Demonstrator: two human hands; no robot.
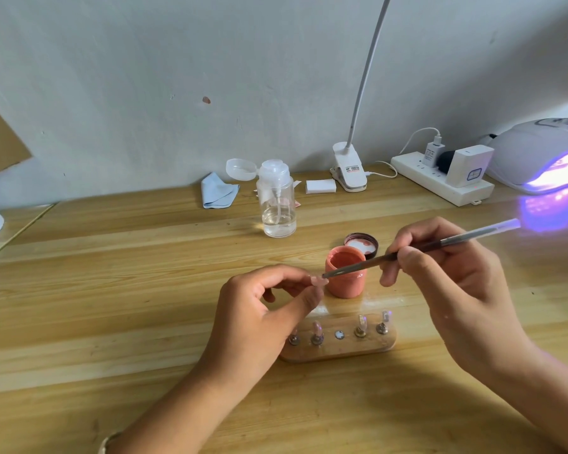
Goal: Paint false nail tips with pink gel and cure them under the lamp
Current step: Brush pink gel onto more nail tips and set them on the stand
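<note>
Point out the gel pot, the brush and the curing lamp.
gel pot (345, 286): head view, on its pink side wall.
brush (486, 230): head view, on the handle's rear part.
curing lamp (538, 152): head view, on its white dome.

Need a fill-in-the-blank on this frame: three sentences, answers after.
1. The right hand holds the brush; the left hand pinches a nail ____.
2. The curing lamp is switched ____.
3. On the wooden holder, the ____ of five positions has no stand.
Answers: tip; on; middle.
</note>
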